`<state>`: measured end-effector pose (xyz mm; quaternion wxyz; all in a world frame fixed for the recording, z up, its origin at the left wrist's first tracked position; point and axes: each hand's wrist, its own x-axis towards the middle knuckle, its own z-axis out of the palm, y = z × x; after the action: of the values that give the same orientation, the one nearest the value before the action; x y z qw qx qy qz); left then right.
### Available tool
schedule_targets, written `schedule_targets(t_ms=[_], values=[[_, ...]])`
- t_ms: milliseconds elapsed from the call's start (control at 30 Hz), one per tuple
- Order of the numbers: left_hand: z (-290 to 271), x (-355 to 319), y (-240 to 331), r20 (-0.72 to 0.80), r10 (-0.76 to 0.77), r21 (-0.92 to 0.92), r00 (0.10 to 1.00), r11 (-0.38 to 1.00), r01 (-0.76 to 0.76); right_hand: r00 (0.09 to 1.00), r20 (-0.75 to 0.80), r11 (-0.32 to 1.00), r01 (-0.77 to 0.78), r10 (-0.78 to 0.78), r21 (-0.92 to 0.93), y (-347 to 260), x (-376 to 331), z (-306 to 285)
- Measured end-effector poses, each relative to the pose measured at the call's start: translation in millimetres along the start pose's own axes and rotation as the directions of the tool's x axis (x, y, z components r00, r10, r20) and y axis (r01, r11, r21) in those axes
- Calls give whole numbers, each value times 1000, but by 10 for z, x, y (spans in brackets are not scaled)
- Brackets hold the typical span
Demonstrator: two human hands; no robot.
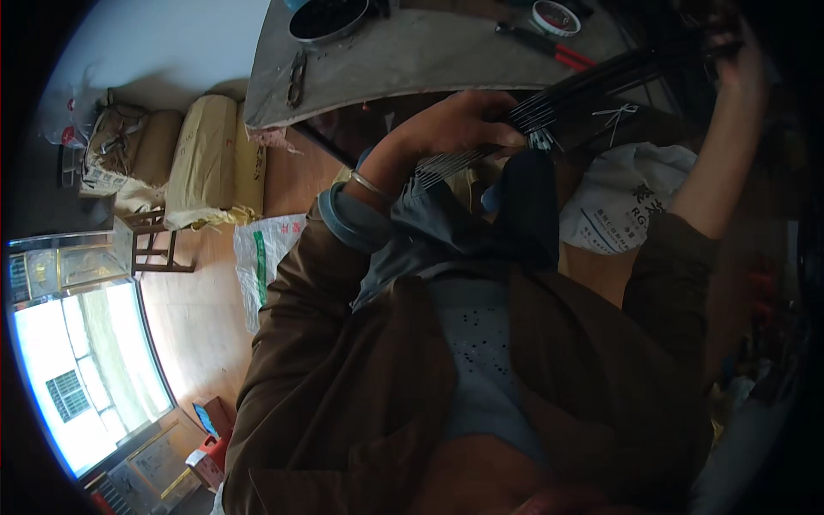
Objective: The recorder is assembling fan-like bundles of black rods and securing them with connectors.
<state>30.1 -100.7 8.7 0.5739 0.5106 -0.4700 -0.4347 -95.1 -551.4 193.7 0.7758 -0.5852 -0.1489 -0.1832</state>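
A bundle of long thin rods (592, 87) slants over my lap, in front of the table edge. Most of its length looks black, while the lower left ends are bare silvery metal. My left hand (463, 124), with a bracelet on its wrist, is closed round the bundle near those ends. At the upper right, my right hand (731, 53) is closed at the dark far end of the bundle; shadow hides part of its fingers. Just below the bundle hangs a tuft of pale ties (616, 114). Pliers with red handles (549, 47) lie on the table beyond the rods.
On the cloth-covered table (412, 64) stand a dark round pan (329, 19) and a white dish (556, 17) of small pieces, beside a dark metal tool (296, 79). A white sack (625, 193) rests at right. Wrapped rolls (204, 154), a wooden stool (153, 240) and a plastic bag (266, 257) are at left.
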Motion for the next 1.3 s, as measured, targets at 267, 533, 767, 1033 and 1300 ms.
schedule_targets(t_ms=[267, 533, 767, 1033, 1300], values=[[-280, -80, 465, -296, -152, 342, 943, 905, 253, 758, -652, 988, 117, -21, 104, 742, -690, 102], [-900, -377, 1440, -345, 148, 870, 927, 420, 257, 762, -640, 977, 42, 103, 207, 1110, -1232, 822], [-1007, -536, 1648, -281, 118, 944, 952, 215, 252, 833, -552, 731, -400, 39, -553, 1191, -1334, 803], [-964, -501, 1776, -233, 42, 971, 972, 66, 230, 871, -25, 500, -305, 492, -810, 1343, -1174, 1427], [-1237, -461, 1774, -33, 286, 951, 958, -285, 118, 600, 158, 620, -744, 784, -251, 1566, -1570, 1771]])
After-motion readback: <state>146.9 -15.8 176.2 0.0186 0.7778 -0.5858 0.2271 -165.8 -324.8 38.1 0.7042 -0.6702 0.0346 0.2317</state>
